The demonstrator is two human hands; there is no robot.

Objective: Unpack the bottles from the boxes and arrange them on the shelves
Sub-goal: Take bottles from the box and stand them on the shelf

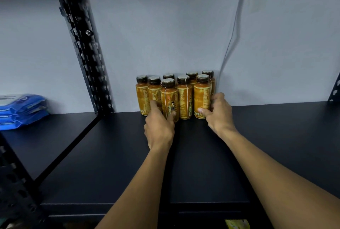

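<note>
A black shelf (276,136) is seen against a grey wall (184,26), where orange bottles (184,98) are clustered upright in two rows; the back row is largely hidden. Left of a blurred slotted upright (88,50), blue packs (24,109) are stacked. The left hand (159,127) is wrapped round the front-middle bottle (170,98), its lower label covered; the right hand (219,113) is clamped on the rightmost front bottle (202,94). A yellow item (237,224) is cut off below.

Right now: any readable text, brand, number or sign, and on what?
Nothing can be quoted.
Bottles: label print, too small and blurred to read.
Blue packs: markings blurred, unreadable.
Yellow pack, bottom edge: cut off and blurred, unreadable.
</note>
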